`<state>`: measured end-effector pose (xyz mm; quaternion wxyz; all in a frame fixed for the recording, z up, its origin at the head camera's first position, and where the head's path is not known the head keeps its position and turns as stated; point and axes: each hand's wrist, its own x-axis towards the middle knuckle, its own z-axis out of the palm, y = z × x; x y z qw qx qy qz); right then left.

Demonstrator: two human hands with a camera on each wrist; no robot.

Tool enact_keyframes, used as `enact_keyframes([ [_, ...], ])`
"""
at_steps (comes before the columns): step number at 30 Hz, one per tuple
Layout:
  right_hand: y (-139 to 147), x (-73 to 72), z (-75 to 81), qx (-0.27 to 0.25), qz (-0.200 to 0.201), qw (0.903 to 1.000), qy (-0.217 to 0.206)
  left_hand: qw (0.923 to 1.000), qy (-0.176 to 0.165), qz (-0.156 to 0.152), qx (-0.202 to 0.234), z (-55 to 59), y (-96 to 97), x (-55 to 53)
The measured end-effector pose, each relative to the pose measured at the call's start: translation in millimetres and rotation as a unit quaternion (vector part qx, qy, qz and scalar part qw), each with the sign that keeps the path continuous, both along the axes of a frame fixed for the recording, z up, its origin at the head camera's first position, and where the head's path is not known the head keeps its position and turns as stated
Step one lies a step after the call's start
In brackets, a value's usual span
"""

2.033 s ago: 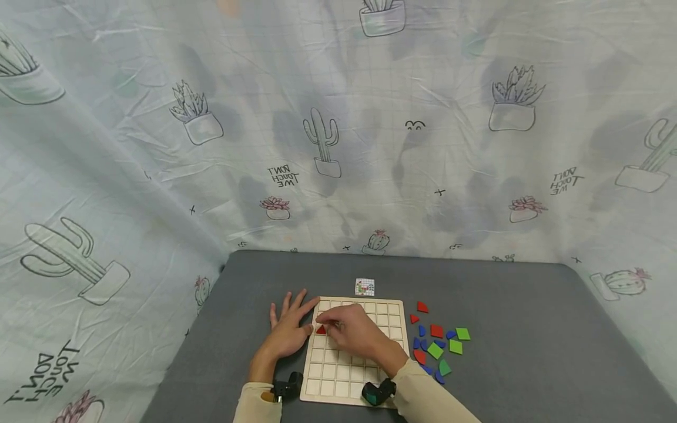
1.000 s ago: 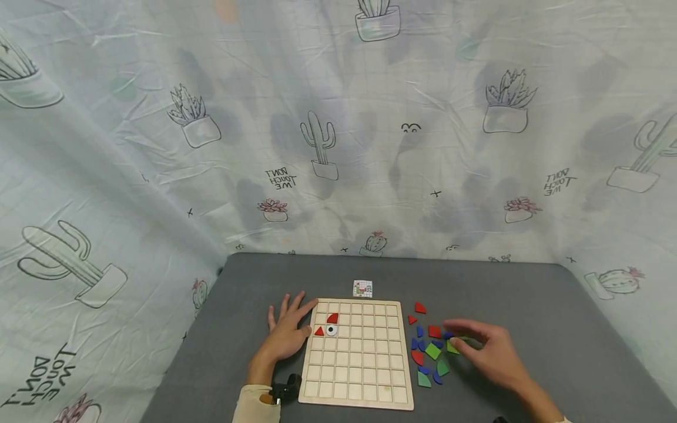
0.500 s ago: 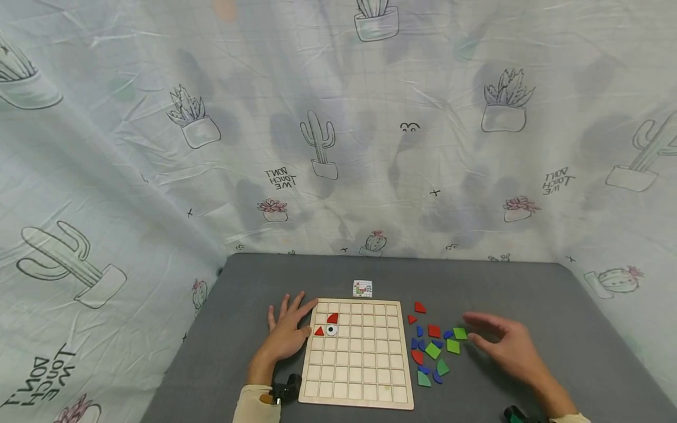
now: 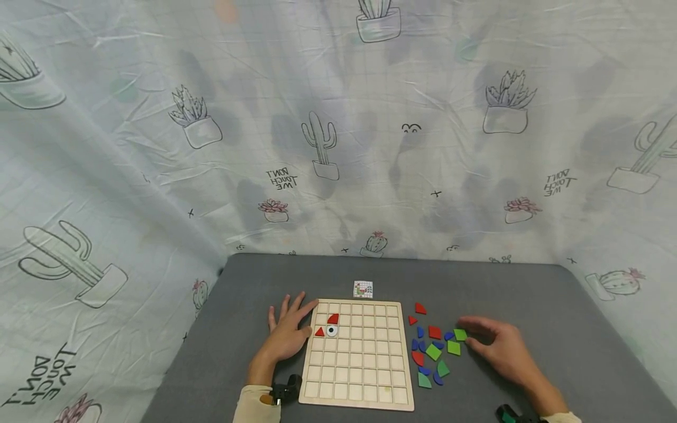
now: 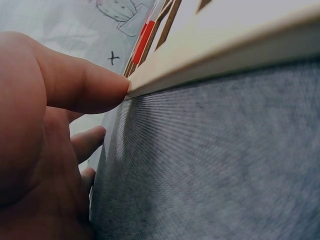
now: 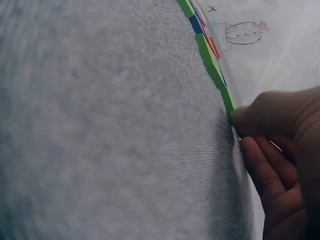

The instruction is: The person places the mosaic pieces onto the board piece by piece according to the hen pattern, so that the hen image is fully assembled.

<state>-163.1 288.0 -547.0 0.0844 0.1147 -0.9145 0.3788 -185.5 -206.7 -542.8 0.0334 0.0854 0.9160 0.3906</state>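
My left hand (image 4: pixel 288 336) lies spread at the left edge of the wooden grid board (image 4: pixel 367 405), its thumb (image 5: pixel 92 87) touching the rim. On the board sit a red triangle tile (image 4: pixel 319 332), a red quarter-circle tile (image 4: pixel 333 318) and a white tile with a black dot (image 4: pixel 334 334). To the right, my right hand (image 4: pixel 502 346) is at a light green square tile (image 4: pixel 460 335). Its thumb (image 6: pixel 252 116) touches the tile's edge in the right wrist view; thumb and index finger stand apart, and the index fingertip's contact is hidden.
Between board and right hand lie several loose tiles, among them a red square (image 4: pixel 435 332), a green square (image 4: pixel 433 352), a dark green quarter circle (image 4: pixel 424 380) and blue pieces (image 4: pixel 438 378). A small pattern card (image 4: pixel 363 289) lies behind the board on the grey table (image 4: pixel 254 282).
My right hand has left the board, where the red quarter circle and dotted tile now show, and gone to the loose tiles. It drew back right, then returned to the green square. Left hand unmoved.
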Motion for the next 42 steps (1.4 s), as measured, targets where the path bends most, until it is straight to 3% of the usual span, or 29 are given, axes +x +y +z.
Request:
enact_keyframes([
  [13, -2, 2.9, 0.1, 0.001, -0.017, 0.9996, 0.022, 1.0, 0.0, -0.001, 0.001, 1.1, 0.7, 0.4],
  [19, -8, 8.0, 7.4, 0.007, -0.029, 0.9991, 0.032, 1.0, -0.001, -0.002, -0.001, 1.1, 0.7, 0.6],
  [29, -49, 10.6, 26.5, -0.032, 0.023, 0.9978, 0.053, 1.0, 0.001, -0.002, -0.003, 1.1, -1.7, 0.6],
  [42, -112, 5.9, 26.3, -0.11, 0.079, 0.9905, 0.024, 0.9997, 0.021, -0.002, 0.011, -4.2, -0.3, -1.8],
])
